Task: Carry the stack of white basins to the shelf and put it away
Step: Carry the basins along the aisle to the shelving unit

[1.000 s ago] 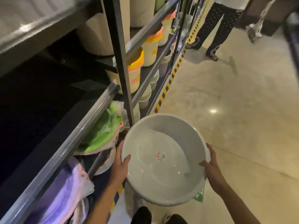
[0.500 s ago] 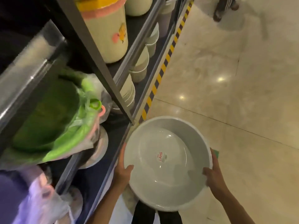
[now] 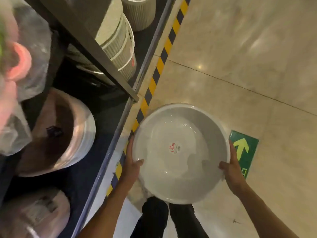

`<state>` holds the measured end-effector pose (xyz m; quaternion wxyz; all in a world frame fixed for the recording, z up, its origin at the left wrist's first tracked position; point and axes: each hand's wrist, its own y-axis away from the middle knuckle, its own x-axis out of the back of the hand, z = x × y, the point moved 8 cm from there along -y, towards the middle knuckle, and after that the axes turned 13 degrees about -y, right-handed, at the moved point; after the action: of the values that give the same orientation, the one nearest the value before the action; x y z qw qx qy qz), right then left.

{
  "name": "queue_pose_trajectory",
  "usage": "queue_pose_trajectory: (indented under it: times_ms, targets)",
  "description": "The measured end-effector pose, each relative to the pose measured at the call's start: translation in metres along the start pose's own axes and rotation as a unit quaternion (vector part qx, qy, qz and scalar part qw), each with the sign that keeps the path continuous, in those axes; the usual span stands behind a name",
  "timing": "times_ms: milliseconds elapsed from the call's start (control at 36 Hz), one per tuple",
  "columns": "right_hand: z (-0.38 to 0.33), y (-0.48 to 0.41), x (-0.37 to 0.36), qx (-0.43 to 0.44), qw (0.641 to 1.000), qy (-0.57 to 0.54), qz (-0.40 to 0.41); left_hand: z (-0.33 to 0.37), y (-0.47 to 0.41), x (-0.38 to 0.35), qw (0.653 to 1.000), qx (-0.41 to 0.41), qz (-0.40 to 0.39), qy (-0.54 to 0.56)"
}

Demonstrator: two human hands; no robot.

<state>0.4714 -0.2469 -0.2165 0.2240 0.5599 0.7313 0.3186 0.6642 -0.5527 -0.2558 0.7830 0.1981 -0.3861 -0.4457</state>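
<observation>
basins: the stack point(image 3: 180, 152) is sitting lower centre of the frame, hanging over the floor just right of the shelf edge, not put away yet
left hand: point(image 3: 133, 164) is clamping the left rim, thumb hooked over the lip, fingers underneath
right hand: point(image 3: 230, 166) is doing the same on the right rim, so both grips are holding the stack
handling: looks like thin glossy plastic, so I'm guessing light but bulky, a bit flexy and slippery; the rim on opposite sides is the place to hold, and keeping it level should stop nested ones sliding
edges: the shelf rail point(image 3: 109, 148) and the dark slanted post point(image 3: 96, 54) are running close by its left side, likely snag spots
room: wrapped basins point(image 3: 56, 133) are filling the shelf at centre left, more are blurring at lower left; the dark gap between them looks tight
floor: hazard tape point(image 3: 159, 66) and a green arrow sticker point(image 3: 243, 148), plenty of open space on the right
</observation>
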Motion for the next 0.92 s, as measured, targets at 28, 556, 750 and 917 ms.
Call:
queue_pose_trajectory:
  times_ms: [28, 556, 750, 917]
  targets:
    - [0.004, -0.005, -0.001, -0.007, 1.0, 0.014, 0.012, -0.004, -0.004, -0.003, 1.0, 0.016, 0.005, 0.012]
    - [0.13, -0.102, 0.024, -0.045, 0.997, -0.049, 0.044, -0.07, -0.082, -0.063, 1.0, 0.002, -0.011, 0.029]
    - [0.145, -0.117, 0.03, -0.079, 0.993, -0.084, 0.006, -0.089, -0.094, -0.073, 0.991, 0.045, -0.031, 0.122]
    - [0.114, -0.105, 0.021, -0.071, 0.992, -0.107, -0.003, -0.054, -0.088, -0.051, 0.984, 0.054, -0.03, 0.165]
